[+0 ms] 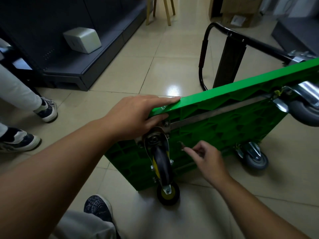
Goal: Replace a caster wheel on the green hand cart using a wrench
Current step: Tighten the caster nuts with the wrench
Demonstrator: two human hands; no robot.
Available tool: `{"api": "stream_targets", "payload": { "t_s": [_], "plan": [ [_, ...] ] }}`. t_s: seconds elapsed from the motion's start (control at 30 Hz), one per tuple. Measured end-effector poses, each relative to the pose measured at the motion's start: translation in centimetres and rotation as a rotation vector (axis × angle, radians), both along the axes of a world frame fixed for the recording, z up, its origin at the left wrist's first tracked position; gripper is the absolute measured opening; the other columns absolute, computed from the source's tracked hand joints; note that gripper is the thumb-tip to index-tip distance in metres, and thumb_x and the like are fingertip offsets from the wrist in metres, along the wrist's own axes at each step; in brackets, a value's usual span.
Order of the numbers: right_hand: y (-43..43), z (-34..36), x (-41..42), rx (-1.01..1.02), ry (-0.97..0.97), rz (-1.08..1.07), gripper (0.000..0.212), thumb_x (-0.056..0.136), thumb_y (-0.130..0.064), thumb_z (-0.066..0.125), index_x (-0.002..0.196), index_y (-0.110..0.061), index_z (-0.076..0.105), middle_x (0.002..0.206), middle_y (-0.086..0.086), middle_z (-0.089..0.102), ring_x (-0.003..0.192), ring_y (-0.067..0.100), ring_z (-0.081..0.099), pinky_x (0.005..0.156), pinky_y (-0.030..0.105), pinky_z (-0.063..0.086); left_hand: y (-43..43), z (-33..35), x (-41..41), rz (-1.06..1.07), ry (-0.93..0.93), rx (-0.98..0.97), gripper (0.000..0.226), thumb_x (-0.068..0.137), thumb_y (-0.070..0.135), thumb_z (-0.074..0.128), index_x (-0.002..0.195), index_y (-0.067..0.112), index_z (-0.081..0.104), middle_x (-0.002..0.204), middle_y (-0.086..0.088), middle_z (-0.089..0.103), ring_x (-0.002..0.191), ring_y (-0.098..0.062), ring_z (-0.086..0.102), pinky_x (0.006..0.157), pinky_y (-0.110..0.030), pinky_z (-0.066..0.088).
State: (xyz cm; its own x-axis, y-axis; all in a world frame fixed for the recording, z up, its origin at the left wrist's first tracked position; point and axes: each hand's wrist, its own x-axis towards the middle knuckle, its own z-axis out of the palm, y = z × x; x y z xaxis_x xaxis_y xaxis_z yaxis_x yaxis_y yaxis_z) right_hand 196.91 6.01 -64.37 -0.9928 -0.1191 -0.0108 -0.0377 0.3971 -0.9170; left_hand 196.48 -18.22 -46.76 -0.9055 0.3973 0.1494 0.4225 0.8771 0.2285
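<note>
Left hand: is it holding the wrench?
No, the left hand grips the upper edge of the green cart; the right hand pinches the wrench.

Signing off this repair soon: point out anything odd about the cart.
The cart, held by the left hand, stands tipped on its edge. Its wheels do not match: the near wheels are black and yellow, the far wheels grey.

One wide-angle camera sits on the person's head. It looks forward and down, from near, at the cart and the floor around it.
</note>
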Motion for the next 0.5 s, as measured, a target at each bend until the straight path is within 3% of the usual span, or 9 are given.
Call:
{"api": "stream_targets", "payload": {
  "t_s": [0.13, 0.27, 0.37, 0.5],
  "plan": [
    [2.3, 6.5, -1.6, 0.364, 0.384, 0.124, 0.043, 0.079, -0.062, 0.061, 0.080, -0.019, 0.059, 0.073, -0.003, 0.062, 0.070, 0.017, 0.057, 0.057, 0.032, 0.049, -1.2, 0.6, 0.1, -0.008, -0.065, -0.024, 0.061, 0.100, 0.048, 0.058, 0.155, 0.054, 0.032, 0.151, 0.009, 0.056, 0.129, -0.018, 0.057, 0.098, -0.043, 0.051],
    [0.2, 12.9, -2.7, 0.683, 0.811, 0.168, 0.037, 0.086, -0.051, 0.064, 0.080, -0.016, 0.056, 0.067, 0.000, 0.054, 0.067, 0.021, 0.046, 0.065, 0.032, 0.035, -3.0, 0.3, 1.0, 0.026, -0.087, -0.052, 0.063, 0.101, 0.048, 0.056, 0.154, 0.062, 0.024, 0.142, 0.006, 0.062, 0.114, -0.018, 0.061, 0.083, -0.034, 0.046],
    [-1.1, 14.7, -2.4, 0.767, 0.986, 0.210, 0.038, 0.085, -0.043, 0.075, 0.075, -0.011, 0.057, 0.062, 0.007, 0.055, 0.058, 0.023, 0.044, 0.066, 0.037, 0.041, -4.1, 0.2, 1.6, 0.038, -0.091, -0.075, 0.066, 0.101, 0.048, 0.054, 0.153, 0.066, 0.018, 0.135, 0.003, 0.066, 0.108, -0.019, 0.062, 0.083, -0.038, 0.050],
    [-1.7, 14.8, -2.3, 0.959, 1.084, 0.228, 0.038, 0.083, -0.043, 0.078, 0.075, -0.011, 0.059, 0.062, 0.007, 0.060, 0.058, 0.028, 0.055, 0.067, 0.038, 0.044, -5.1, 0.2, 2.1, 0.051, -0.115, -0.060, 0.066, 0.101, 0.047, 0.054, 0.152, 0.067, 0.017, 0.134, 0.003, 0.066, 0.105, -0.018, 0.061, 0.083, -0.040, 0.052]
  ]
}}
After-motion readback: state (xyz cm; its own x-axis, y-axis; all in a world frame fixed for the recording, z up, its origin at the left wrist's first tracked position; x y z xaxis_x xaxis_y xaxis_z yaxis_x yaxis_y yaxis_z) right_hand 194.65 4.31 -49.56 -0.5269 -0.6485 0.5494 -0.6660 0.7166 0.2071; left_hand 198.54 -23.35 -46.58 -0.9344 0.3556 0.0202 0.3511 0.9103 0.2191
